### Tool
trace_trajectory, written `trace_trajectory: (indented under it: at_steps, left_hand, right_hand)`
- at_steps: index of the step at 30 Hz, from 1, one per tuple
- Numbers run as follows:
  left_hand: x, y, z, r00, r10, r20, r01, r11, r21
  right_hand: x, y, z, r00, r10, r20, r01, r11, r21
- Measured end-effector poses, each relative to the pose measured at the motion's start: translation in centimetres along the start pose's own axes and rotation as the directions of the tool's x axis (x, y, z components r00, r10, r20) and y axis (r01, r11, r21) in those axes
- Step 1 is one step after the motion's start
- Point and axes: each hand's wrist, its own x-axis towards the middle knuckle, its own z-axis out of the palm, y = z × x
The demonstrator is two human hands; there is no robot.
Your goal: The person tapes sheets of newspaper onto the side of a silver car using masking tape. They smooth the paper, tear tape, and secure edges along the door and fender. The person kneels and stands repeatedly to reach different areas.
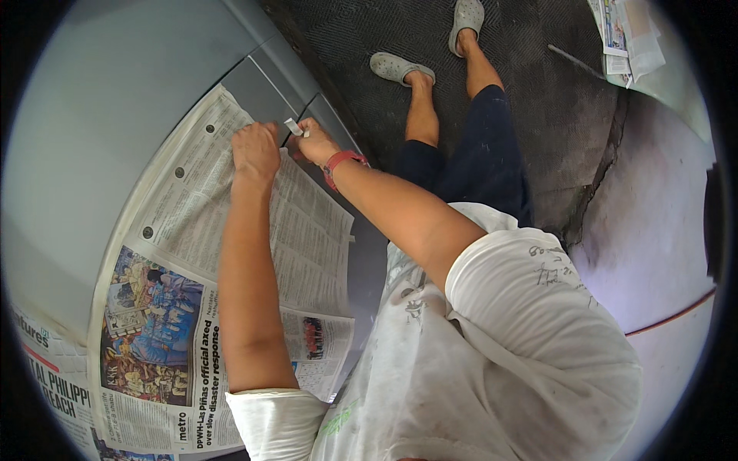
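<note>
A large printed newspaper sheet [177, 207] lies over a grey, smooth panel [100, 138] that looks like a car body. My left hand [257, 150] rests at the sheet's upper corner, fingers curled closed; whatever they may hold is hidden. Close beside it, my right hand [311, 142] pinches a short white strip of tape [292, 126], which sticks up from the fingertips. A red band [344, 164] circles my right wrist. From near the tape, a thin white line [273, 83] runs up along the panel beside a dark seam.
More newspaper [58, 376] covers the surface at the lower left. Dark textured matting [530, 69] lies on the floor under my feet, with a cracked edge. At the upper right, folded papers [626, 42] sit on a pale curved surface [680, 84]. A reddish cord [669, 313] crosses the right side.
</note>
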Motion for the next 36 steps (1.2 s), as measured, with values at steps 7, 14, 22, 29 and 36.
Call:
trace_trajectory:
  at_steps: [7,14,22,29,36]
  left_hand:
    - [0.3,0.0,0.1,0.998,-0.038,-0.050,0.035,0.998,-0.051]
    - [0.6,0.2,0.7,0.992,-0.083,-0.094,0.072,0.991,-0.114]
    - [-0.5,0.3,2.7,0.984,-0.025,-0.177,-0.009,0.981,-0.193]
    - [-1.1,1.7,5.1,0.978,-0.078,-0.195,0.075,0.997,-0.021]
    - [-4.2,6.5,-1.6,0.889,-0.270,-0.371,0.070,0.879,-0.472]
  right_hand:
    - [1.0,2.2,0.5,0.993,-0.119,-0.007,0.116,0.974,-0.194]
    - [1.9,2.8,2.1,0.989,-0.136,0.065,0.143,0.981,-0.130]
    - [-2.5,0.4,2.0,0.985,0.094,-0.144,-0.151,0.871,-0.467]
    - [-2.6,2.4,-7.8,0.985,-0.169,-0.046,0.096,0.739,-0.666]
    - [-6.0,-7.7,-44.9,0.442,-0.705,-0.554,-0.125,0.563,-0.817]
